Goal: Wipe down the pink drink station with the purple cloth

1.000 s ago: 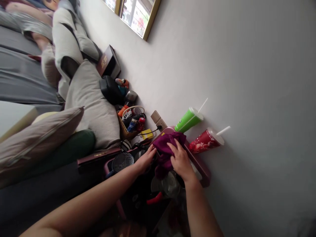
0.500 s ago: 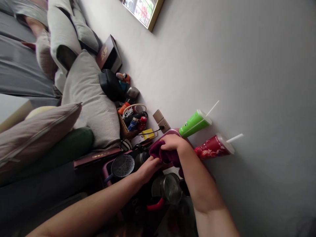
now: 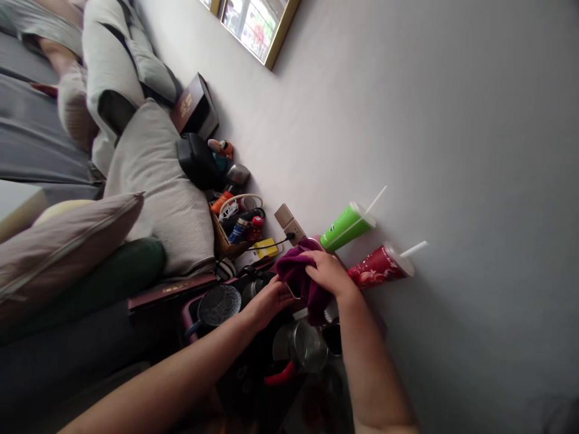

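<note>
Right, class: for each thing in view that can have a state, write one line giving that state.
left hand, gripping the purple cloth
right hand, gripping the purple cloth
purple cloth, bunched between the hands
green cup, lid on, straw in
red cup, lid on, straw in
wall socket, black cable plugged in
wicker basket, full of small items

No writing can be read: the gold lettering on the dark box (image 3: 186, 108) and the print on the red cup (image 3: 377, 268) are too small and blurred.
</note>
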Demonstrator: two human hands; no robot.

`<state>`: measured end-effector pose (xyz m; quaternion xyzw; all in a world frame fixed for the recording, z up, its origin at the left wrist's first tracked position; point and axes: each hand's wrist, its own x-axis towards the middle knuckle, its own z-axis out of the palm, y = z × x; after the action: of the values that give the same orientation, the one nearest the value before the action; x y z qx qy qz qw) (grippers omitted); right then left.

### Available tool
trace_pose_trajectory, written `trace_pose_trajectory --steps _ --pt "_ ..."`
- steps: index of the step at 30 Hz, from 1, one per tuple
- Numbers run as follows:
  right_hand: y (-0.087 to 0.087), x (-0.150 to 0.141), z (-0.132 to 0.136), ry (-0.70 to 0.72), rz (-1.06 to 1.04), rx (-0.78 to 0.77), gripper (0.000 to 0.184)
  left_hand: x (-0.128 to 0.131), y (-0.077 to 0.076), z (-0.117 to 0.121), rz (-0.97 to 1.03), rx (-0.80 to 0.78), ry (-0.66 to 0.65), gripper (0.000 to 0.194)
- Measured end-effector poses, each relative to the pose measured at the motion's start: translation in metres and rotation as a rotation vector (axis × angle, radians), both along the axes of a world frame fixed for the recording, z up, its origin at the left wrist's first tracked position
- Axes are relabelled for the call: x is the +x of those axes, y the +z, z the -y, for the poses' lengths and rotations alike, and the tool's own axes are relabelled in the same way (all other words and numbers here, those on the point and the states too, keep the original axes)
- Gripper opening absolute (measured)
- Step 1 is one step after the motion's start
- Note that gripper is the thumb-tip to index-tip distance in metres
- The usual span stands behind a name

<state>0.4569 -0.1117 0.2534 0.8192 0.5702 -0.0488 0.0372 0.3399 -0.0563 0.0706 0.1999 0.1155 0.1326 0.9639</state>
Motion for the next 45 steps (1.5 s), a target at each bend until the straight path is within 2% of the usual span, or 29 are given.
trace_pose_trajectory --steps 2,4,6,8,10,14,21,23,25,27,30,32,34,36,38,41,43,45 --pt "-0.025 -0.006 0.030 -0.085 0.005 0.246 0.053 -0.001 0.005 0.001 -0.007 -0.030 0.010 0.058" --pt "-0.058 -0.016 0.051 -0.181 0.035 0.450 0.059 -0.002 0.011 0.003 -0.021 -0.062 0.008 0.046" --pt "-0.089 -0.027 0.064 -0.257 0.067 0.612 0.062 -0.003 0.017 0.005 -0.031 -0.076 -0.014 0.028" --pt "-0.114 -0.036 0.072 -0.304 0.078 0.740 0.064 -0.005 0.022 0.007 -0.038 -0.068 -0.045 0.020" --pt "-0.128 -0.043 0.078 -0.338 0.074 0.830 0.062 -0.007 0.024 0.008 -0.053 -0.036 -0.069 0.025" --pt "-0.144 -0.050 0.088 -0.397 0.007 0.929 0.062 -0.010 0.023 0.010 -0.050 0.023 -0.127 0.041" --pt "-0.189 -0.057 0.098 -0.597 -0.341 1.051 0.071 -0.016 0.025 0.016 -0.131 -0.008 -0.149 0.052" --pt "-0.196 -0.061 0.102 -0.646 -0.453 1.054 0.073 -0.020 0.027 0.019 -0.170 -0.020 -0.153 0.054" --pt "-0.194 -0.066 0.107 -0.663 -0.573 1.035 0.073 -0.026 0.027 0.023 -0.210 -0.010 -0.146 0.056" --pt "-0.181 -0.073 0.113 -0.654 -0.687 0.995 0.072 -0.034 0.023 0.030 -0.228 0.029 -0.128 0.058" --pt "-0.151 -0.086 0.127 -0.584 -0.881 0.906 0.064 -0.047 0.010 0.041 -0.219 0.122 -0.058 0.065" --pt "-0.129 -0.094 0.141 -0.516 -1.083 0.799 0.056 -0.059 0.002 0.048 -0.240 0.206 -0.013 0.069" --pt "-0.109 -0.099 0.162 -0.464 -1.300 0.684 0.050 -0.073 -0.001 0.052 -0.270 0.278 -0.042 0.072" --pt "-0.091 -0.098 0.195 -0.483 -1.392 0.677 0.047 -0.088 0.004 0.053 -0.290 0.360 -0.083 0.077" --pt "-0.072 -0.092 0.237 -0.600 -1.246 0.824 0.044 -0.098 0.017 0.052 -0.297 0.507 -0.057 0.077" --pt "-0.040 -0.074 0.300 -0.765 -0.652 1.083 0.040 -0.098 0.046 0.052 -0.225 0.784 0.063 0.069" --pt "-0.020 -0.057 0.327 -0.800 -0.292 1.270 0.041 -0.083 0.069 0.054 -0.106 0.896 0.133 0.067" --pt "-0.008 -0.034 0.335 -0.765 -0.052 1.401 0.043 -0.058 0.093 0.060 0.014 0.983 0.190 0.070"
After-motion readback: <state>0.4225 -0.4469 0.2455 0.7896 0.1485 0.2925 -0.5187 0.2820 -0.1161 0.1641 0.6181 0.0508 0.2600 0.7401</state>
